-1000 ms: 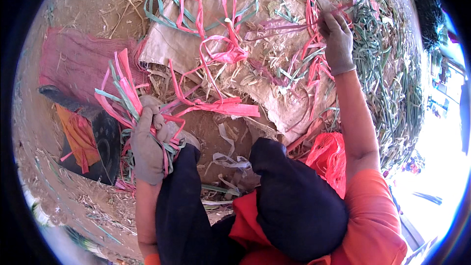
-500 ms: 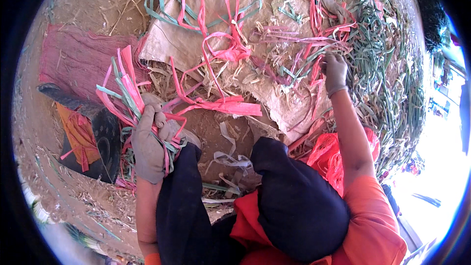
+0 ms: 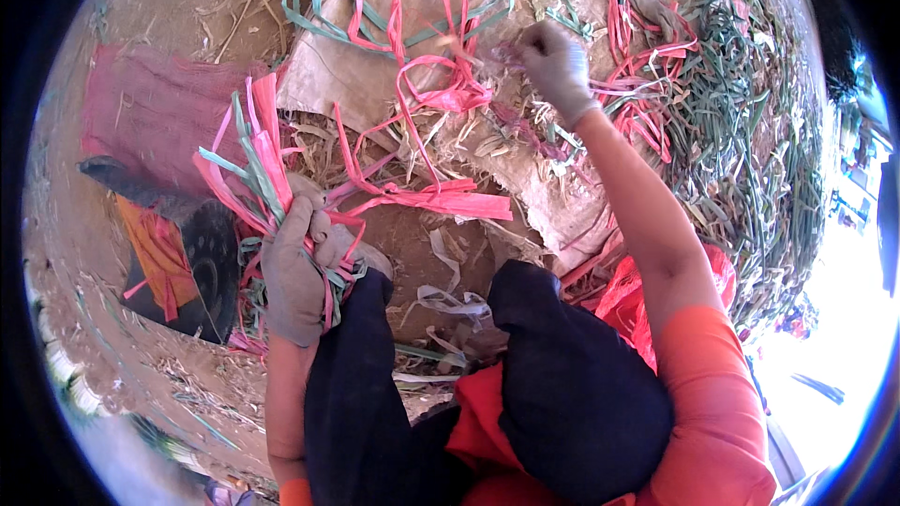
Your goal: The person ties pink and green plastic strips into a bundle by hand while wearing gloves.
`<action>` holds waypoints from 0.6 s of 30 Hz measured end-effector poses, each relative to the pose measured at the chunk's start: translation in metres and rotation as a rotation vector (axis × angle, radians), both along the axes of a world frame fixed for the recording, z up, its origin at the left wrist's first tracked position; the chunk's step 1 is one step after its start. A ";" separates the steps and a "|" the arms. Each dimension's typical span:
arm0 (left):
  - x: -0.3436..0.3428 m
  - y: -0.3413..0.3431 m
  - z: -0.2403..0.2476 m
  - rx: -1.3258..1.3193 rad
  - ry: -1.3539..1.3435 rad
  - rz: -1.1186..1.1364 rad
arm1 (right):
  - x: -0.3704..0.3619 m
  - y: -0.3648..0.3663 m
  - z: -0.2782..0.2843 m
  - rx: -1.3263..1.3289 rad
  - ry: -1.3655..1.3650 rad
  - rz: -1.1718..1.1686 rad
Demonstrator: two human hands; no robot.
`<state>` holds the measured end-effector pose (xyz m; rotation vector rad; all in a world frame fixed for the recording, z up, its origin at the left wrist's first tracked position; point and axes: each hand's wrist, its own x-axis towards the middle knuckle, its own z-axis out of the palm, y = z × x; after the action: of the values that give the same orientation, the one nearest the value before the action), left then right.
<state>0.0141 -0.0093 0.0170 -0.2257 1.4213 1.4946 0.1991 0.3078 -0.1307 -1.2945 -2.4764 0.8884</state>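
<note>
Right hand [image 3: 555, 67] had swung leftward to upper centre, fingers curled, grip unclear. Bunch of pink and green strips [image 3: 271, 164], left of frame centre, was clenched in left hand [image 3: 292, 286]; looked light, limp, tangle-prone, best held at its gathered middle. Pale sheet [image 3: 323, 84] lay beyond.

A pale sheet [image 3: 323, 82] strewn with pink strips [image 3: 459, 96] covers dirt floor [image 3: 173, 9].

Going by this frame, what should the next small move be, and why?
Probably ease the right hand leftward to the loose pink strips: they lie close by, partly over the pale sheet, while the left hand grips a pink-and-green bundle.
</note>
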 end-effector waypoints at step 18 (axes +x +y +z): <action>0.005 0.017 0.006 0.054 -0.275 -0.231 | -0.038 -0.146 0.123 -0.653 0.540 0.074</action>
<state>0.0192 0.0073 0.0226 -0.2159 1.1447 1.2581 0.1614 0.1621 -0.0081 -0.9229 -1.8749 1.8783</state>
